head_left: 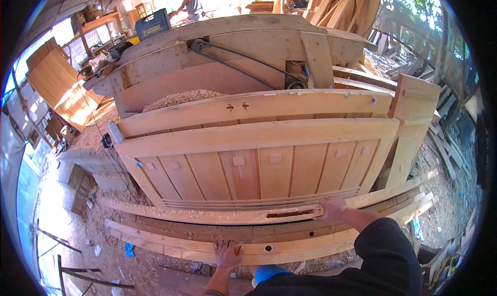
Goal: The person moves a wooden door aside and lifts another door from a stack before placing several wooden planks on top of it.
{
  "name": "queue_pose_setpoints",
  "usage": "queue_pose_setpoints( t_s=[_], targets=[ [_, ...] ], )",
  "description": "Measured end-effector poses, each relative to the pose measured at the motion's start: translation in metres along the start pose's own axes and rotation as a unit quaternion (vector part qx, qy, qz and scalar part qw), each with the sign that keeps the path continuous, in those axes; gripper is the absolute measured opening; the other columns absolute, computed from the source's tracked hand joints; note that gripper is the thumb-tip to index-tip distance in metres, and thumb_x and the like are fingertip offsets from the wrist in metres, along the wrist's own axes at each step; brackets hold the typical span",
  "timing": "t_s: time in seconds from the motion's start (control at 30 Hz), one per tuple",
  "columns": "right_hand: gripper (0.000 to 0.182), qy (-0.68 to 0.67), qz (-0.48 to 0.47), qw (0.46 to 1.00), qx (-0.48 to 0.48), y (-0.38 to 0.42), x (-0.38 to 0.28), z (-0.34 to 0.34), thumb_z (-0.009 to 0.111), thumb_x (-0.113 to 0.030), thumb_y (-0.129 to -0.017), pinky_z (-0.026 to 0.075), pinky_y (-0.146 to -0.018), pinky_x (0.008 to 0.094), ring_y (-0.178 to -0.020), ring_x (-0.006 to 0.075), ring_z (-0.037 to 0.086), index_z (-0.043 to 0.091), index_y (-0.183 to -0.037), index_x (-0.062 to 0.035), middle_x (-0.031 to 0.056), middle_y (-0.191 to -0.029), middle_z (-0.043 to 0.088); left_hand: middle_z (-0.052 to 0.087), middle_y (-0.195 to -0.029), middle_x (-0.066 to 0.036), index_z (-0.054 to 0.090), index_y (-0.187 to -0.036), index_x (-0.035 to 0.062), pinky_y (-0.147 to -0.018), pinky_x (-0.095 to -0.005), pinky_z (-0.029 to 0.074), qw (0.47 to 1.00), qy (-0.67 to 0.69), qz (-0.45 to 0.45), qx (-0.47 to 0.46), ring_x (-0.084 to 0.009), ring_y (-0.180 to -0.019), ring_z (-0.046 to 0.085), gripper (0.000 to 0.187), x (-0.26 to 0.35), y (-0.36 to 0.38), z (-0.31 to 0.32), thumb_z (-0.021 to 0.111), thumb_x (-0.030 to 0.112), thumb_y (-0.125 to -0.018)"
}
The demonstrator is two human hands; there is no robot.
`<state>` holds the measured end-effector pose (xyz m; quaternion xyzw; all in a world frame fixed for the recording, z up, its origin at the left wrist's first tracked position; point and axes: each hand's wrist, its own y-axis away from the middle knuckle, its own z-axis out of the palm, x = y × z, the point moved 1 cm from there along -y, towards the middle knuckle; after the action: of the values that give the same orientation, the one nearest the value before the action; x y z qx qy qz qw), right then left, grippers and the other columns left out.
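Two long pale wooden beams lie side by side in front of me, darker timber between them. My left hand (228,254) is on the near beam (295,249), its fingers curled over the top and the thumb apart. Just right of that hand, the beam has a small round dark hole. My right hand (334,209) grips the far beam (207,213) beside a long cut slot (290,213). The undersides of both beams, and what the fingers press beneath, are hidden.
A slatted wooden panel (259,171) leans behind the beams, against a large wooden machine bench with a drive belt (238,63). Wood shavings (181,98) are heaped there. A blue tool case (152,24) sits on top. Another person (191,5) stands far back. Scrap wood (448,146) lies right.
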<state>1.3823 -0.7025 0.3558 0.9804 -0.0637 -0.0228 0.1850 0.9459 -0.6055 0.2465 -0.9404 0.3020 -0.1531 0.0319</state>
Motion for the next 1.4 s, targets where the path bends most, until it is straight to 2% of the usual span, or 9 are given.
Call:
queue_pose_setpoints(
  t_s=[0.3,0.6,0.9,0.97,1.07,1.17,1.4],
  targets=[
    [0.083,-0.009,-0.013,0.999,0.036,-0.002,0.005,0.01,0.061,-0.075,-0.073,0.052,-0.087,0.0449,-0.1,0.0369,0.066,0.061,-0.106,0.0011,0.0218,-0.102,0.068,0.065,-0.111,-0.018,0.068,-0.107,0.0053,-0.109,-0.0568,0.025,1.0,0.0,0.002,0.005,-0.039,-0.119,0.049,0.046,0.0,-0.001,0.0,0.062,0.044,-0.082],
    [0.083,-0.014,-0.011,0.999,0.04,-0.005,0.008,0.015,0.061,-0.076,-0.072,0.051,-0.09,0.0454,-0.102,0.0374,0.065,0.062,-0.107,-0.0005,0.0217,-0.104,0.067,0.065,-0.111,-0.019,0.068,-0.107,0.0046,-0.109,-0.0564,0.026,1.0,0.019,-0.003,0.003,-0.0408,-0.121,0.049,0.046,0.0,0.0,0.0,0.063,0.043,-0.082],
    [0.085,0.005,-0.003,1.0,0.017,-0.004,0.006,0.01,0.06,-0.077,-0.072,0.052,-0.087,0.0463,-0.102,0.0373,0.065,0.061,-0.11,-0.0007,0.0226,-0.106,0.067,0.065,-0.111,-0.018,0.068,-0.107,0.0045,-0.11,-0.0558,0.025,1.0,-0.006,0.002,0.011,-0.0399,-0.12,0.05,0.048,0.0,-0.001,0.002,0.061,0.045,-0.083],
    [0.086,0.0,-0.001,1.0,0.014,-0.004,0.006,0.01,0.06,-0.077,-0.072,0.052,-0.087,0.0459,-0.102,0.0371,0.065,0.06,-0.111,-0.0007,0.0224,-0.107,0.067,0.065,-0.11,-0.017,0.068,-0.107,0.0048,-0.11,-0.0552,0.025,1.0,0.0,-0.007,-0.002,-0.0389,-0.118,0.051,0.048,0.001,-0.001,-0.001,0.061,0.046,-0.083],
    [0.086,-0.001,0.001,1.0,0.011,-0.005,0.006,0.01,0.06,-0.077,-0.072,0.052,-0.088,0.0453,-0.103,0.0367,0.065,0.06,-0.112,-0.0009,0.0221,-0.108,0.067,0.065,-0.109,-0.016,0.068,-0.105,0.0052,-0.11,-0.0543,0.025,0.999,-0.019,0.007,0.028,-0.0373,-0.115,0.052,0.047,0.001,0.0,0.0,0.061,0.046,-0.083],
    [0.086,0.003,-0.001,1.0,0.009,-0.005,0.006,0.011,0.059,-0.077,-0.073,0.051,-0.089,0.0445,-0.104,0.0362,0.065,0.06,-0.112,-0.0011,0.0217,-0.108,0.067,0.065,-0.107,-0.016,0.068,-0.105,0.0054,-0.109,-0.0538,0.026,1.0,-0.006,0.005,0.004,-0.0369,-0.113,0.053,0.046,0.0,-0.001,-0.001,0.061,0.045,-0.083],
    [0.085,0.001,0.001,1.0,-0.001,-0.001,0.001,0.0,0.059,-0.077,-0.074,0.05,-0.092,0.043,-0.106,0.035,0.064,0.06,-0.111,-0.0004,0.0209,-0.107,0.067,0.065,-0.108,-0.016,0.068,-0.105,0.0056,-0.109,-0.0538,0.025,1.0,-0.016,0.011,0.015,-0.0372,-0.114,0.052,0.045,0.002,-0.002,-0.004,0.061,0.044,-0.083]
  ],
)
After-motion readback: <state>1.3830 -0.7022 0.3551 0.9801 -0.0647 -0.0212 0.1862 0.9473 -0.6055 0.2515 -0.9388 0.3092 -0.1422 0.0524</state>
